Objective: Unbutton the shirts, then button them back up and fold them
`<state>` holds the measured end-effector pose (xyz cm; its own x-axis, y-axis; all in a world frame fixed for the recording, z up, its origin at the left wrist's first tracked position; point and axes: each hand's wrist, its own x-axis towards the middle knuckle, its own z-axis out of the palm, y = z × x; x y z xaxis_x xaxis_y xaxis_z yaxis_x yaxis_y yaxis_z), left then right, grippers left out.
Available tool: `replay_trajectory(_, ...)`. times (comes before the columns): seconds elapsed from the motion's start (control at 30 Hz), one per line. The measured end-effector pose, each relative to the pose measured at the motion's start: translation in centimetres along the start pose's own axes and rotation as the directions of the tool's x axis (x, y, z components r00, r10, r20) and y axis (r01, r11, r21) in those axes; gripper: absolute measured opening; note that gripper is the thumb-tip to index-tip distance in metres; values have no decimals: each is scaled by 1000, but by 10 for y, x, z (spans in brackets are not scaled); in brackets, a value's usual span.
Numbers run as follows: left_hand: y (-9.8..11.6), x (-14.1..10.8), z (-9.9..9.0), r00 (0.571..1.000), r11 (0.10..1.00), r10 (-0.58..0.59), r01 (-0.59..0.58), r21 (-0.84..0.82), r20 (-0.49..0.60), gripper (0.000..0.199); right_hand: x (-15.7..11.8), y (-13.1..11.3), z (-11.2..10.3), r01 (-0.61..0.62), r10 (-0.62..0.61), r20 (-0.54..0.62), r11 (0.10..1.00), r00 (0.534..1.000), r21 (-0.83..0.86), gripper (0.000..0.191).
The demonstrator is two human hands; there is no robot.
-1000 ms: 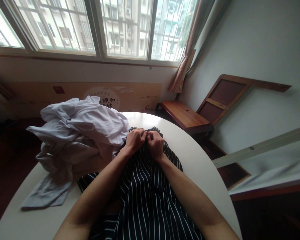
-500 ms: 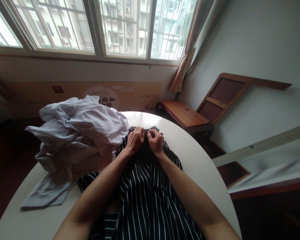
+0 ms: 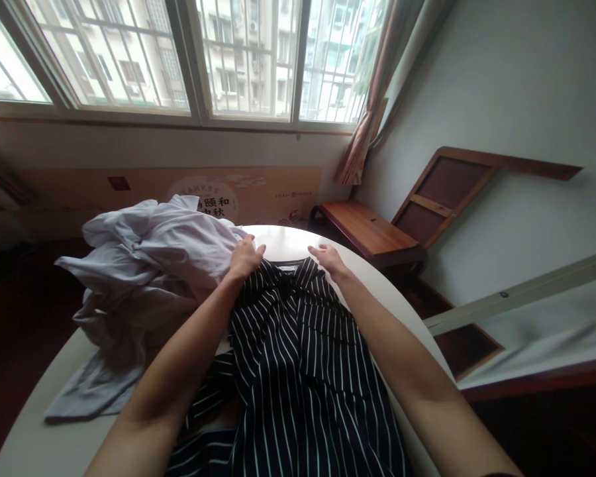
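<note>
- Black woven cloth with thin white stripes makes up the collared shirt [image 3: 322, 371], which lies front up on the white table [image 3: 34, 444], its collar [image 3: 305, 270] at the far end and its body running to the near edge of view.
- It looks light, soft and limp, likely to crease and sag wherever it is not supported; nothing about it seems fragile, though it may slide easily on the smooth tabletop.
- Best holds, I judge, are the shoulder seams on either side of the collar, where doubled cloth should be firmer than the loose body.
- Left hand [image 3: 246, 257] is at the left of the collar, thumb spread from the fingers, between the shirt and a crumpled pale garment [image 3: 179, 245]; whether it touches either is unclear.
- Right hand [image 3: 330, 258] sits just right of the collar, fingers loosely extended, with no cloth visibly gripped.
- Half a second ago both hands were close together over the collar front, fingers pinched in; now they are apart, and the collar shows between them, shoulders flatter.
- The pale garment lies much as it did.
</note>
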<state>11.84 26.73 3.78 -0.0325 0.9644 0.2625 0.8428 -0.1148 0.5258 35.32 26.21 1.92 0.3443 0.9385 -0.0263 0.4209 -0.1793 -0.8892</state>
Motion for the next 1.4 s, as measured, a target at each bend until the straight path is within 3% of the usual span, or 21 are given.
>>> replay_trajectory(0.1,-6,14,6,963,995,19,-45,91,269,42,9,3,5,-38,71,314,993,947,-110,43)
replay_trajectory(0.17,-8,16,11,943,992,62,-95,85,326,28,11,4,6,21,62,398,980,915,-199,23)
replay_trajectory(0.23,-8,16,14,959,991,111,-125,37,262,24,13,2,4,140,-49,328,956,943,-257,20)
replay_trajectory(0.33,-1,17,9,983,988,147,-150,21,110,30,19,-10,1,302,-295,76,881,953,-366,22)
replay_trajectory(0.47,16,26,-6,977,953,208,-212,214,44,39,31,-33,10,216,-358,-181,821,916,-528,32)
replay_trajectory(0.53,26,30,-14,964,925,258,-265,272,60,42,37,-41,21,201,-373,-192,789,908,-581,34)
replay_trajectory(0.63,39,24,-20,949,906,304,-316,281,87,40,38,-43,35,219,-367,-121,755,922,-618,38)
replay_trajectory(0.73,41,-8,-20,926,885,353,-377,273,134,38,15,-36,35,278,-393,-48,727,918,-628,47)
replay_trajectory(0.8,33,-46,-19,873,845,434,-480,235,224,42,-17,-26,24,418,-478,75,670,875,-613,48)
replay_trajectory(0.87,17,-88,-18,695,731,588,-676,95,413,56,-57,-9,9,585,-539,266,594,799,-552,50)
replay_trajectory(0.93,-5,-125,-18,604,702,596,-712,21,529,71,-95,12,-7,709,-523,478,525,705,-471,57)
replay_trajectory(1.0,-26,-148,-20,597,727,541,-686,28,593,80,-123,33,-21,768,-452,634,490,628,-412,63)
replay_trajectory(1.1,-49,-161,-29,603,755,476,-653,53,640,83,-143,55,-40,786,-388,711,484,587,-385,67)
replay_trajectory(1.23,-57,-157,-51,531,745,518,-666,-48,670,73,-147,55,-58,773,-396,711,541,581,-330,59)
replay_trajectory(1.3,-49,-148,-60,520,759,548,-638,-128,655,54,-143,44,-57,719,-404,651,611,643,-330,44)
replay_trajectory(1.33,-43,-142,-62,550,779,549,-609,-147,630,46,-140,36,-53,672,-405,586,649,702,-357,39)
replay_trajectory(1.4,-25,-126,-60,671,838,504,-532,-121,543,37,-129,18,-37,554,-396,403,707,825,-439,36)
